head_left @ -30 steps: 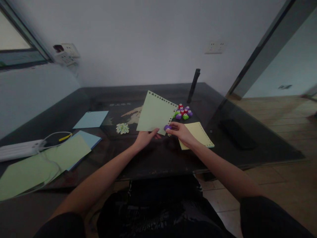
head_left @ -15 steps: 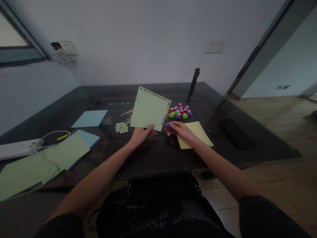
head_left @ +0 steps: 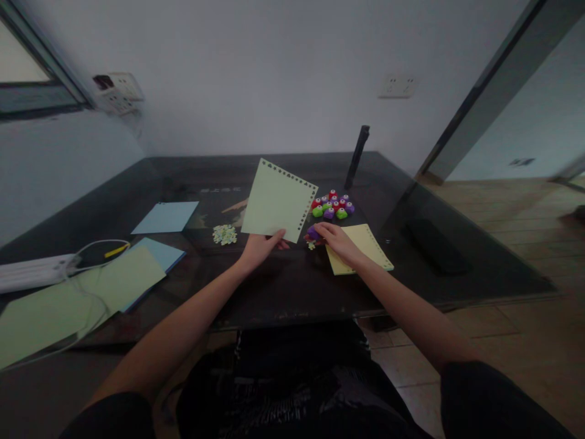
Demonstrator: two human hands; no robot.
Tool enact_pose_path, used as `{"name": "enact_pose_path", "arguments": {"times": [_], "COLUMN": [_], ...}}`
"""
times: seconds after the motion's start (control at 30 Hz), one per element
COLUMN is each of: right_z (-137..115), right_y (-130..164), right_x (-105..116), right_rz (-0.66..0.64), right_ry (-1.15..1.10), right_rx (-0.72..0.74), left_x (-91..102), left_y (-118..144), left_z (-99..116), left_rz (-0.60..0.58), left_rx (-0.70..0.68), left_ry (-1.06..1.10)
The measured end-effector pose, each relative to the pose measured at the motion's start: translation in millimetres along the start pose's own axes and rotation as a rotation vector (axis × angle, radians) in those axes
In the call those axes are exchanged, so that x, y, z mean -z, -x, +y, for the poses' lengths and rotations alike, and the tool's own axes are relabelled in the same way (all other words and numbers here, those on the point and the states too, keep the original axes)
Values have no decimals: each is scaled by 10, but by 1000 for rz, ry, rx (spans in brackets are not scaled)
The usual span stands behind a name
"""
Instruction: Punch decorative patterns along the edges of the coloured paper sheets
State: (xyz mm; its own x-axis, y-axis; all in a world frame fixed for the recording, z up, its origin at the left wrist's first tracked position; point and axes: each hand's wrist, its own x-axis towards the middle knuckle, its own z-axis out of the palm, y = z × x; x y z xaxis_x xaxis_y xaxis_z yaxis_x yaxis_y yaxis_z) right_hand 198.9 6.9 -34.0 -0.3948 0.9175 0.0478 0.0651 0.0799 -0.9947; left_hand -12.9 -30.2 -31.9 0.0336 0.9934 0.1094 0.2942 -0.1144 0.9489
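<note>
My left hand point(head_left: 261, 247) pinches the near corner of a pale green paper sheet point(head_left: 276, 200) and holds it tilted up above the dark glass table point(head_left: 283, 286). Small shapes are punched along the sheet's top and right edges. Just to its right, my right hand point(head_left: 335, 239) grips a small purple hole punch point(head_left: 312, 233), close to the sheet's lower right edge but apart from it. A few tiny paper bits point(head_left: 311, 246) lie under the punch.
A cluster of red, green and purple punches point(head_left: 333, 206) sits behind my right hand. A yellow punched sheet point(head_left: 365, 247) lies under my right wrist. A pile of paper scraps point(head_left: 225, 235), blue sheets point(head_left: 167, 217), green sheets point(head_left: 77, 296), a white power strip point(head_left: 31, 272) and cable lie left. A dark post point(head_left: 356, 157) stands behind.
The purple punch has come off the sheet's right edge. My left hand shifted the green sheet left and turned it more upright. My right hand stayed nearly in place.
</note>
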Motion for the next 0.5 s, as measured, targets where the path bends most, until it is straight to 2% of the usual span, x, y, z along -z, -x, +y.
{"name": "enact_pose_path", "arguments": {"times": [0.27,0.5], "right_z": [-7,-27], "right_y": [7,8], "right_x": [15,134], "right_rz": [3,-80], "right_ry": [58,577], "right_rx": [60,311], "left_x": [8,12], "left_y": [-14,-2], "left_z": [-48,-35], "left_rz": [-1,2], "left_rx": [-27,-37], "left_ry": [8,41]}}
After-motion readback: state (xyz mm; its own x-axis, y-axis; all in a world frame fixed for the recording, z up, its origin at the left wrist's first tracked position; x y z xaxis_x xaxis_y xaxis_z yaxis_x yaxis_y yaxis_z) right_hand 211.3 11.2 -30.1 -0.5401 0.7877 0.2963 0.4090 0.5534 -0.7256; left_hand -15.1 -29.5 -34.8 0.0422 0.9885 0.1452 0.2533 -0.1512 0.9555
